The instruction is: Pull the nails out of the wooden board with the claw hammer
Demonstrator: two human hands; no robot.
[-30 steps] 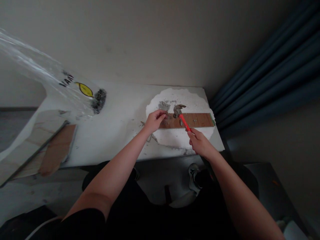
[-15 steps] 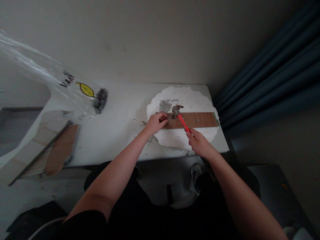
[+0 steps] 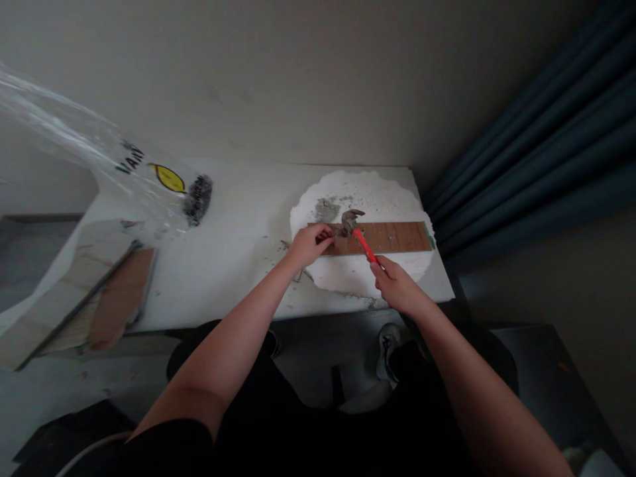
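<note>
My right hand [image 3: 391,279] grips the red handle of a claw hammer [image 3: 365,244]. The metal head is over the left half of a brown wooden board [image 3: 402,238], close to my left fingers. My left hand [image 3: 312,245] rests at the board's left end, with thumb and fingers curled together; anything small between them is too dark to make out. The board lies lengthwise on a round white mat [image 3: 377,192] with a scalloped edge. A green strip [image 3: 428,236] marks its right end. Grey crumbs [image 3: 326,209] are scattered on the mat behind the board.
The white table [image 3: 238,252] carries several wooden boards [image 3: 122,298] at its left, some jutting past the front edge. Clear plastic wrapping [image 3: 134,169] with a yellow print lies behind them. A dark blue curtain [image 3: 541,146] hangs at right, and a wall rises behind.
Both hands and the hammer hold almost the same place over the board. The view has shifted only very slightly.
</note>
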